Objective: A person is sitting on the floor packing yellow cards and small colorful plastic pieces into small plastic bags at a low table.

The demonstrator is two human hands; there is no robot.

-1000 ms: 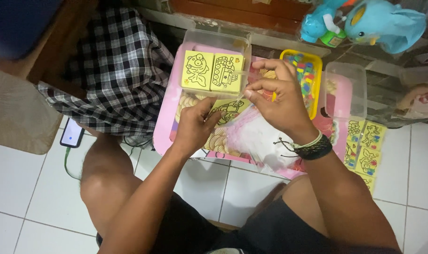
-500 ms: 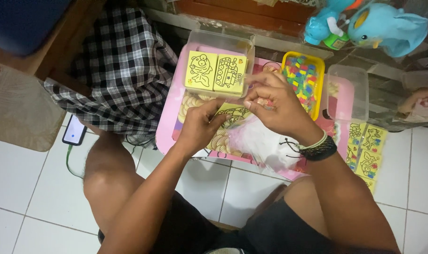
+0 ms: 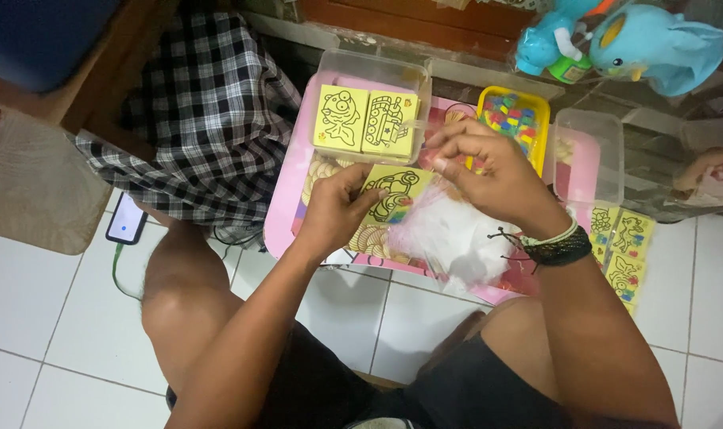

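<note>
Hands holding a yellow picture card over a pink tray.

My left hand (image 3: 339,213) pinches the yellow card (image 3: 391,196), a small square with a black outline drawing partly filled in with colour, and holds it just above the pink tray (image 3: 286,195) between my knees. My right hand (image 3: 488,171) is curled, fingertips pinched together near the card's top right corner; I cannot tell what they grip. A crumpled clear plastic bag (image 3: 449,234) lies under that wrist. Compared with half a second ago, my right hand has lifted slightly and the card shows more fully.
</note>
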